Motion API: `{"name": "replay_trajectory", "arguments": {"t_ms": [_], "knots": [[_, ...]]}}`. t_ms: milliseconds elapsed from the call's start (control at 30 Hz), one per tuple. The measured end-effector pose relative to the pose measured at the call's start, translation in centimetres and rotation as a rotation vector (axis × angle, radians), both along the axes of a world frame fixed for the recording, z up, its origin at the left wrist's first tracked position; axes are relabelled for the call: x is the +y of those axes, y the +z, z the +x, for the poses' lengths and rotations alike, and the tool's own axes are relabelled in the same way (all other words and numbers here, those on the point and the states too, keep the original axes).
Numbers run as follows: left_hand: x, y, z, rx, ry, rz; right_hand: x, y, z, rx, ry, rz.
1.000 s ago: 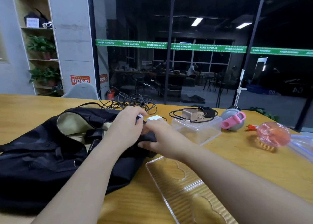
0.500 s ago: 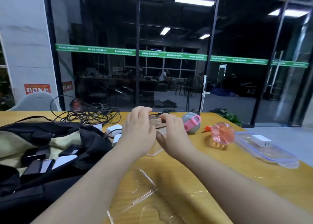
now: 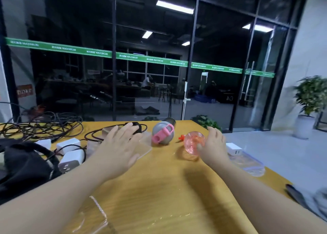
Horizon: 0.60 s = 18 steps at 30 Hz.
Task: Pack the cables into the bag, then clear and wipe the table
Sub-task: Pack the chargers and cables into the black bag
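On the yellow wooden table [image 3: 168, 189] both bare hands reach forward over the middle of the top. The left hand [image 3: 118, 148] is spread flat with straight fingers and holds nothing; it hovers over or rests on the near side of a clear plastic box [image 3: 143, 145] that carries a coiled black cable with a small tan and black adapter [image 3: 109, 131], and whether it touches the box cannot be told. The right hand [image 3: 214, 145] is loosely curved beside a round pink transparent handheld fan [image 3: 192, 141], its thumb against the fan's near right side; a full grip is not visible. Between the hands lies a grey ball-shaped bottle with a pink strap [image 3: 162, 132], near the far edge. At the far left corner sprawls a loose tangle of black cables [image 3: 40, 125], some loops hanging past the far edge. In front of them sit three white charger blocks [image 3: 70, 155] with thin wires, just beside the open black fabric bag [image 3: 23, 166] at the left edge. Along the right edge lies a clear plastic lid [image 3: 247, 163] with a white charger brick [image 3: 233, 148] on its far end. A clear plastic tray [image 3: 95, 216] sits at the near edge under the left forearm. The broad centre of the top, from the forearms to the near edge, is bare wood.
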State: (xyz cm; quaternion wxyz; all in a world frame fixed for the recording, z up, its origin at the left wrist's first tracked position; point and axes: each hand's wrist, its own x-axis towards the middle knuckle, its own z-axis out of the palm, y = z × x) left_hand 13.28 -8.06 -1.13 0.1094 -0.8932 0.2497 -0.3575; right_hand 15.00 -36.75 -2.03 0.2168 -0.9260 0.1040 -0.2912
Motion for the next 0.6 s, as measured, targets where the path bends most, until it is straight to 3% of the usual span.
{"name": "replay_trajectory", "arguments": {"t_ms": [100,400,600], "knots": [[0.2,0.0,1.3,0.044,0.081,0.009,-3.1,-0.6,0.8,0.063,-0.089,0.066],[1.5,0.0,3.5,0.257,0.279,-0.314,-9.5,-2.3,2.0,0.25,-0.232,0.039],[1.8,-0.3,3.5,0.283,0.14,-0.49,-11.0,-2.9,2.7,0.273,-0.2,0.049]]}}
